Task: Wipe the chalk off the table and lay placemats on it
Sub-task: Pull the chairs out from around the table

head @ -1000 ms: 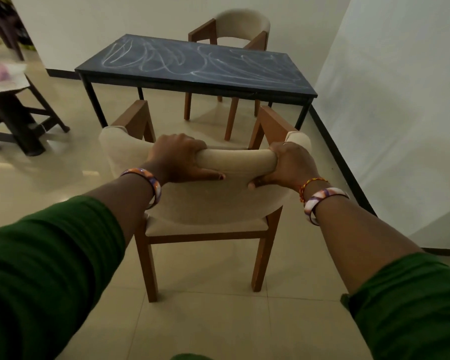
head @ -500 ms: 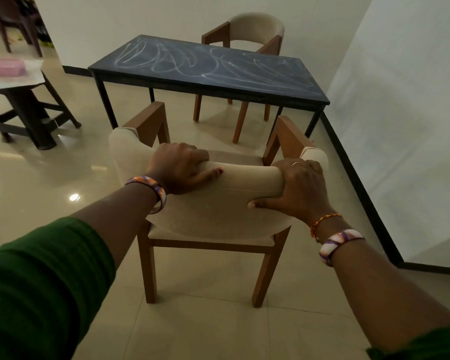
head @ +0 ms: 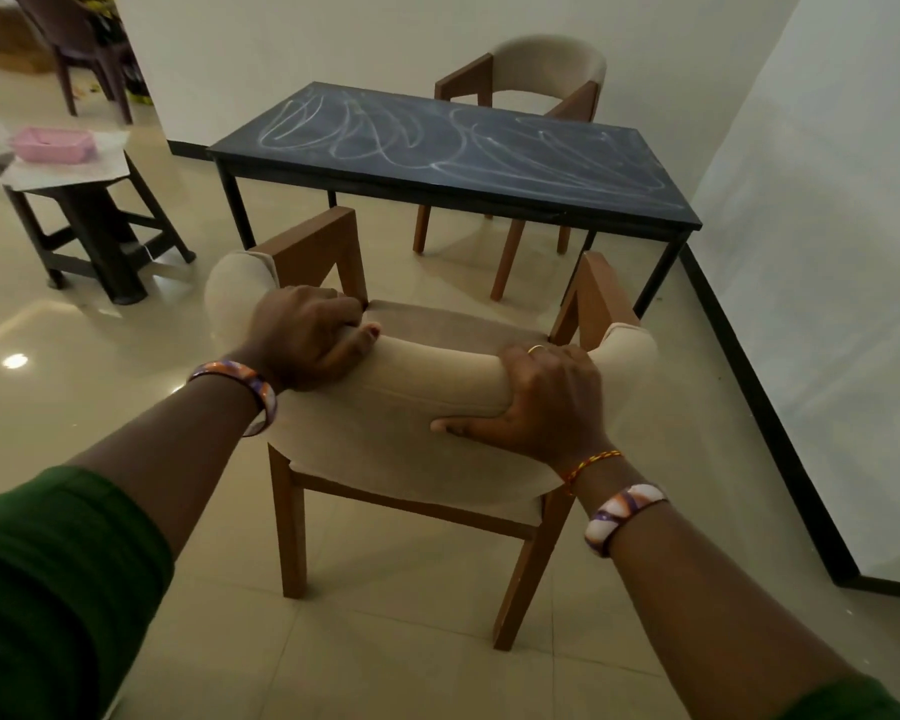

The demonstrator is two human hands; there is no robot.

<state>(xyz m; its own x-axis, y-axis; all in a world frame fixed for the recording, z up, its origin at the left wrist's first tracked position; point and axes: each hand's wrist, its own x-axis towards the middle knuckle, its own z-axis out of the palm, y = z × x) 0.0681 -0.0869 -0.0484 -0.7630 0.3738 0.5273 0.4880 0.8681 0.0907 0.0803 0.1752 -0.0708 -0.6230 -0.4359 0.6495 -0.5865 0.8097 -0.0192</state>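
Your left hand and right hand both grip the padded beige wooden chair. Lift evenly, clear of the chalk-scribbled black table at twelve o'clock.

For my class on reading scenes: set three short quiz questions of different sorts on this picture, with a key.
1. True or false: the table is already wiped.
2. What do the left hand and right hand grip?
3. The pink tray sits on: A the table, B the stool, C the floor?

Key: 1 false, chalk still covers it. 2 the back of the near chair. 3 B.
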